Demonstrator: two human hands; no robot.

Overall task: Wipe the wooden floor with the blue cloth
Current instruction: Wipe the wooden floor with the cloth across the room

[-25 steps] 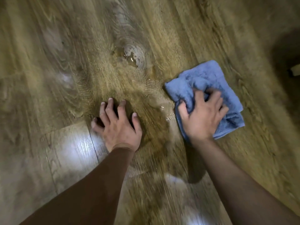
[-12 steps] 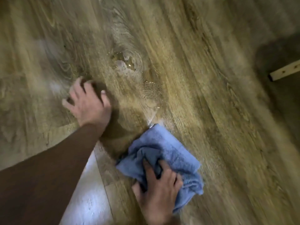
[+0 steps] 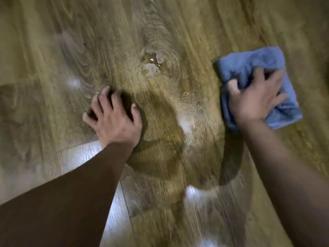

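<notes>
We see small puddle [image 3: 150,59] on knot in wood grain. Thin wet streaks [image 3: 191,94] trail right and below puddle. Glare patches [image 3: 185,124] further below.

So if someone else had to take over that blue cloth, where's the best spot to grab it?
From above, at the bunched middle of the blue cloth, where the right hand already grips it. It lies folded in a thick pad on the wooden floor, so its raised folds probably give fingers more to curl round than its flat edges.
</notes>
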